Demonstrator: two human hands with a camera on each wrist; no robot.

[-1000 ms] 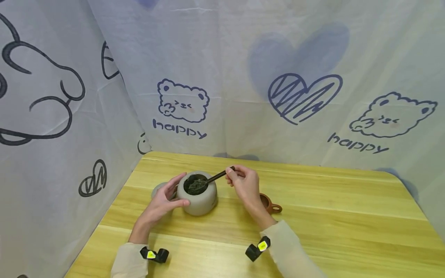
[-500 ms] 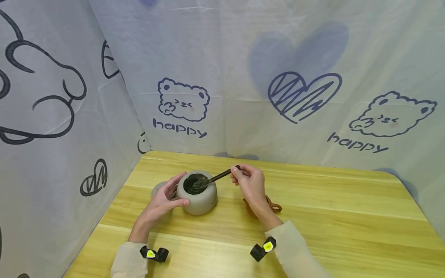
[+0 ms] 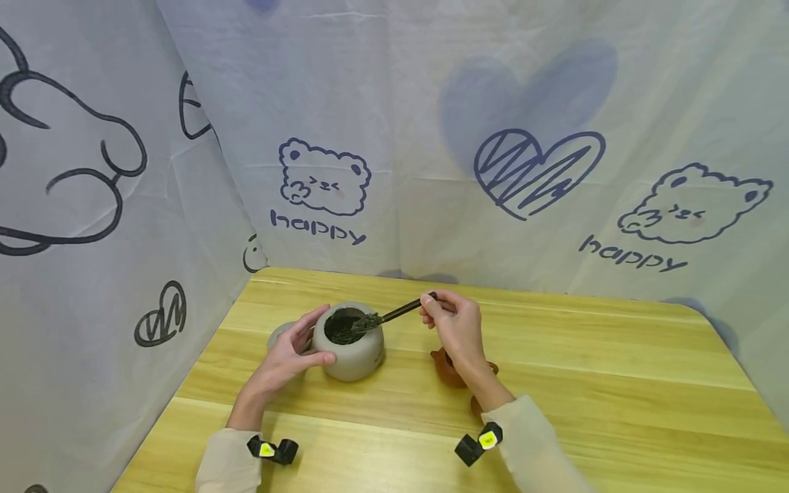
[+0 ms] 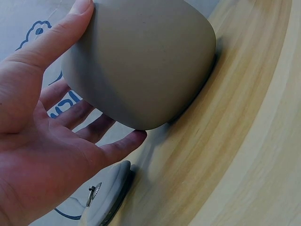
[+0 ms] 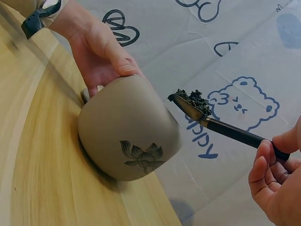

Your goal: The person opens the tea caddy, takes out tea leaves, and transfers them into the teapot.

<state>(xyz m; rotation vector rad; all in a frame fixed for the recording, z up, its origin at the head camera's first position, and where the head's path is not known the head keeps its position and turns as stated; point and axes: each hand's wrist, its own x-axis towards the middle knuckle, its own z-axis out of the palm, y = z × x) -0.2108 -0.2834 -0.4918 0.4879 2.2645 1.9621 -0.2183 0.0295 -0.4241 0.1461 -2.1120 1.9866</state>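
A round grey tea jar (image 3: 353, 364) stands on the table, its mouth showing dark dry tea leaves inside. My left hand (image 3: 285, 359) holds the jar from its left side, thumb at the front and fingers round the back. Between thumb and fingers, my right hand (image 3: 459, 330) pinches the end of a tea scoop (image 5: 237, 133) with a dark handle. Heaped on the scoop's brown head are curly tea leaves (image 5: 194, 101); in the right wrist view this head is above the jar's rim. A lotus picture (image 5: 143, 155) decorates the jar's side.
Partly behind my right forearm is a small reddish-brown clay teapot (image 3: 448, 370), with a small brown round piece (image 3: 475, 405) nearer me. The grey jar lid (image 4: 108, 195) lies left of the jar. A printed cloth (image 3: 425, 137) hangs behind the wooden table (image 3: 616, 383).
My right hand has drawn the scoop up and to the right, and its leaf-laden head has come out of the jar's depth to the rim. The left hand and jar have stayed put.
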